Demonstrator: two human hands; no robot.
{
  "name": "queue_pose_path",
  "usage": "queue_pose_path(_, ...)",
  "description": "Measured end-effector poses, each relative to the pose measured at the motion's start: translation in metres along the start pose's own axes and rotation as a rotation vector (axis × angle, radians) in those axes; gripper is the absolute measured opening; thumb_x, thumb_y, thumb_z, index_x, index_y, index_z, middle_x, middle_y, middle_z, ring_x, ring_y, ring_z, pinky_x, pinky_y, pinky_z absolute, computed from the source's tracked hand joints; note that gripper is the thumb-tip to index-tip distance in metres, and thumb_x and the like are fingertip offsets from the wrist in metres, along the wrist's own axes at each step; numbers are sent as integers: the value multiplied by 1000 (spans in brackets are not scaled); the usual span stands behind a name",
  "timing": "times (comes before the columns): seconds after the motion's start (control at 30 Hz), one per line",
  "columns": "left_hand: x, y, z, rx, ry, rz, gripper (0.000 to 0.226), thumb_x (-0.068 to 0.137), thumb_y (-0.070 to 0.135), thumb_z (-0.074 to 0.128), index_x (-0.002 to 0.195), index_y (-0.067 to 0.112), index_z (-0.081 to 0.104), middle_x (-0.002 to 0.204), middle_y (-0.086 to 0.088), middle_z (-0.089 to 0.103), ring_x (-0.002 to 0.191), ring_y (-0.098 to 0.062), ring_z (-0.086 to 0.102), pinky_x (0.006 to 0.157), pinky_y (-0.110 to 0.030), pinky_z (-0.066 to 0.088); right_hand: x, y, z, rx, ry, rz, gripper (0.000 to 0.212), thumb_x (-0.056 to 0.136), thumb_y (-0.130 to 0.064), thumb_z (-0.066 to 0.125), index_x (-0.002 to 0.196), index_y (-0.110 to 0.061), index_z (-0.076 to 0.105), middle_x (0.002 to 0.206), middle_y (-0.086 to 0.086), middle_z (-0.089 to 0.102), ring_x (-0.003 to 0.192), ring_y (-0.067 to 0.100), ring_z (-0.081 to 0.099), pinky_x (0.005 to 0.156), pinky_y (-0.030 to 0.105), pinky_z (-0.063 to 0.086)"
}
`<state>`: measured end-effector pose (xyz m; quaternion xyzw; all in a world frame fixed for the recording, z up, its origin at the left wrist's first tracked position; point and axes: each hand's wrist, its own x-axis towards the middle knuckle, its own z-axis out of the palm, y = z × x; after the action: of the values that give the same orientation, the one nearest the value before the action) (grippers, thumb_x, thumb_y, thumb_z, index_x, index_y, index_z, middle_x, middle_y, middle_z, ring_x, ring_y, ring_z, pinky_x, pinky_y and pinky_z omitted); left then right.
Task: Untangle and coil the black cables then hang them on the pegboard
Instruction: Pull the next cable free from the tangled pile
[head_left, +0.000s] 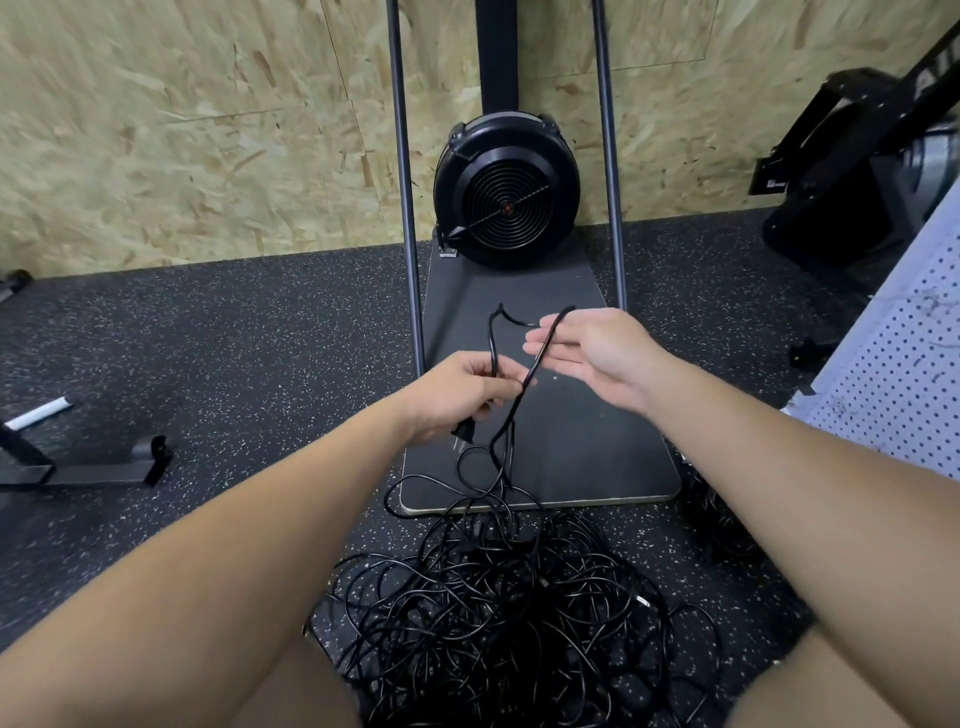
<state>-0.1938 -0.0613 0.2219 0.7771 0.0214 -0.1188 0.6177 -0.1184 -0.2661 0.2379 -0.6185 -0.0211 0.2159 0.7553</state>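
Note:
A big tangle of black cables (498, 608) lies on the speckled rubber floor between my legs. My left hand (457, 389) grips one black cable (506, 421) near its two-pin plug (462, 434), which hangs just below the fist. That cable loops up and over the straight fingers of my right hand (587, 348), then runs down into the tangle. My right hand is held flat, palm toward me, fingers pointing left. The white pegboard (893, 374) leans at the right edge of the view.
A black fan-wheel exercise machine (506, 197) on a flat black base (571, 426) with two upright poles stands straight ahead against an OSB wall. Black metal frame feet (88, 467) lie at left. Another black machine (852, 176) sits at back right, a dark cable bundle (711, 519) below the pegboard.

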Motion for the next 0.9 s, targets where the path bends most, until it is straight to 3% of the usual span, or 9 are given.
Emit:
queue_pose_path(0.1, -1, -4, 1, 25, -6, 12, 9, 98, 2, 78, 104, 9, 79, 74, 8, 62, 62, -8, 44, 56, -21, 33, 2, 1, 1, -49, -41, -1, 19, 108, 1, 59, 126, 5, 66, 113, 22, 81, 106, 33, 81, 95, 44, 65)
queue_pose_path(0.27, 7, -2, -1, -28, 160, 18, 15, 97, 13, 83, 107, 3, 78, 69, 5, 58, 60, -15, 33, 51, -27, 26, -3, 29, 7, -623, -143, 40, 30, 102, 6, 64, 125, -11, 71, 120, 13, 80, 112, 24, 78, 101, 44, 64)
queue_pose_path(0.33, 8, 4, 0, -73, 192, 54, 8, 96, 15, 85, 102, 10, 81, 71, 6, 64, 60, -12, 39, 50, -25, 28, -4, 43, 9, -882, -311, 59, 37, 98, -11, 79, 134, -17, 70, 127, 0, 79, 119, 20, 75, 108, 45, 59)
queue_pose_path(0.43, 8, 12, 1, -115, 216, 87, 8, 94, 13, 86, 101, 12, 82, 73, 9, 68, 62, -10, 46, 50, -20, 32, -7, 56, 14, -1206, -468, 15, 52, 102, -45, 75, 145, -18, 66, 144, -7, 70, 129, 13, 67, 117, 39, 50)
queue_pose_path(0.53, 7, 14, 0, -116, 229, 91, 9, 92, 17, 88, 99, 14, 82, 75, 7, 67, 64, -11, 49, 52, -21, 33, -7, 65, 20, -1135, -430, -62, 42, 104, -43, 73, 137, -19, 70, 141, -5, 72, 128, 12, 68, 118, 40, 50)
queue_pose_path(0.7, 6, 12, -5, -142, 266, 109, 14, 89, 25, 92, 96, 18, 83, 82, -5, 63, 67, -14, 49, 53, -23, 34, -10, 67, 28, -993, -367, -101, 20, 106, -37, 72, 120, -25, 78, 117, -11, 81, 111, 7, 75, 111, 42, 56)
queue_pose_path(0.77, 7, 11, -9, -153, 291, 123, 18, 88, 30, 93, 98, 18, 83, 82, -4, 64, 70, -17, 50, 55, -25, 34, -14, 67, 34, -869, -333, -59, 19, 109, -35, 67, 114, -21, 78, 111, -6, 83, 107, 14, 79, 106, 48, 60)
queue_pose_path(0.83, 6, 15, -13, -148, 314, 158, 17, 92, 30, 88, 100, 16, 83, 83, -4, 70, 70, -15, 52, 57, -23, 37, -20, 61, 43, -740, -331, 9, 25, 114, -31, 57, 119, -12, 73, 118, 2, 81, 106, 15, 80, 104, 50, 62)
queue_pose_path(0.9, 5, 17, -18, -69, 321, 187, 11, 99, 25, 79, 104, 15, 83, 89, -2, 78, 66, -11, 53, 56, -18, 41, -25, 47, 49, -534, -314, 70, 29, 118, -27, 46, 127, -5, 62, 125, 16, 76, 102, 28, 82, 98, 51, 65)
